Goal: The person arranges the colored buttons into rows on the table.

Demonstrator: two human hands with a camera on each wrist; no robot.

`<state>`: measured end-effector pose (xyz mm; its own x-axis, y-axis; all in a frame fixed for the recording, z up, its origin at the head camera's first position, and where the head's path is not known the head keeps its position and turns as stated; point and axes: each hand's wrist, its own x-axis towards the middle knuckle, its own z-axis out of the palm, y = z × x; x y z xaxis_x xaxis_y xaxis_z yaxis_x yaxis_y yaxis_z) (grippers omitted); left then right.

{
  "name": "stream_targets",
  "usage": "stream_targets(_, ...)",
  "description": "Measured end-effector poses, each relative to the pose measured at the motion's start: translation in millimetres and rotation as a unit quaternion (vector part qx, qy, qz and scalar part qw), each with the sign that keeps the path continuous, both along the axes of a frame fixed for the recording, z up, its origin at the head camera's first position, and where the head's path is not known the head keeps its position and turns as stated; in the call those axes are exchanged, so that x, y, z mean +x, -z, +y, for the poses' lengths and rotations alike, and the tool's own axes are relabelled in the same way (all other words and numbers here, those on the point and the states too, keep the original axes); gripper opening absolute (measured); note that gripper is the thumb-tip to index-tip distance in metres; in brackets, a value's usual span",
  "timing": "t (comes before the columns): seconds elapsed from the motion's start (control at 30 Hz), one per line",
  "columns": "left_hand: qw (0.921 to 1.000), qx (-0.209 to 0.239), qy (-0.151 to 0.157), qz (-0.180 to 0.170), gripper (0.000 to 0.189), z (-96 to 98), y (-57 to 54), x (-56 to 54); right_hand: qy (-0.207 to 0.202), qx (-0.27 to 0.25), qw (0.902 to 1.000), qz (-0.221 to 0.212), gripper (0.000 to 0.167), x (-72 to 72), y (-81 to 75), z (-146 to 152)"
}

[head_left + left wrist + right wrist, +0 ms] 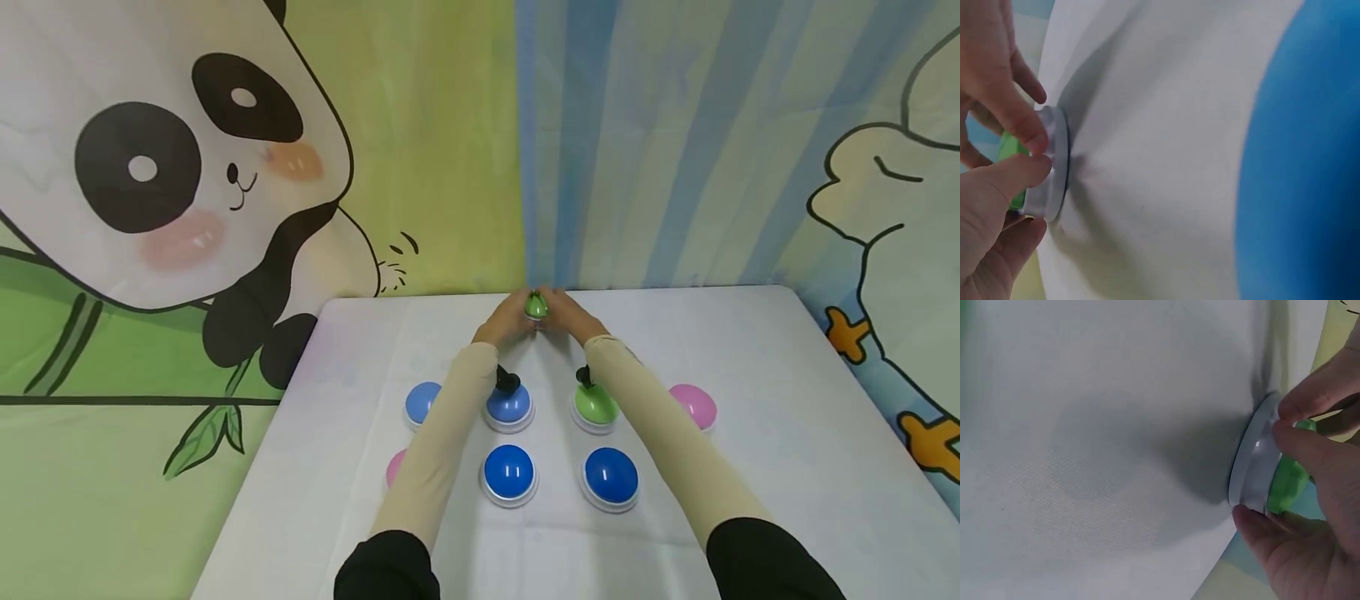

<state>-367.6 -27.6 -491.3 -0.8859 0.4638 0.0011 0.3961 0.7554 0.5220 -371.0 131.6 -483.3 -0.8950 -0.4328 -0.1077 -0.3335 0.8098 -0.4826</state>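
Note:
At the far edge of the table, a push button with a green dome and a white base is between my two hands. My left hand holds one side of the base, its thumb along the near face and a fingertip at the lower rim. From the other side my right hand grips the same base, thumb beside the other hand's thumb. Both thumb tips nearly meet on the base. The fingers behind the dome are partly hidden.
On the white table nearer me stand two dark blue buttons, a lighter blue button, and a green button. A pink button is right of my right forearm. Left of my left forearm, a blue button and a pink button are partly covered.

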Motion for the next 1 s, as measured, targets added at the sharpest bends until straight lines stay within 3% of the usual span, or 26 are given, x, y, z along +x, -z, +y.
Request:
stream_targets(0.17,0.9997,-0.018,0.006,0.015,0.058,6.2,10.9,15.0,-0.002,-0.01,0.9999,0.011,0.063,9.8,12.0,3.2)
stream_targets(0.37,0.9988,0.019,0.023,0.039,0.055,-8.8,14.7,23.8,-0.034,-0.01,0.9941,0.102,0.06,24.0,14.4,2.6)
stream_targets(0.53,0.9973,0.057,0.045,0.011,0.058,-30.8,-2.9,37.7,-0.046,-0.024,0.9916,0.118,0.059,45.5,-1.0,0.4)
stream_targets(0.7,0.9972,0.043,0.061,-0.007,0.063,-44.0,-23.2,57.0,-0.05,-0.008,0.9902,0.13,0.061,71.0,-21.7,-1.6)
stream_targets(1.0,0.9964,0.055,0.065,0.005,0.065,-55.6,-51.7,125.1,-0.068,-0.013,0.9813,0.18,0.066,133.6,-47.0,-0.5)
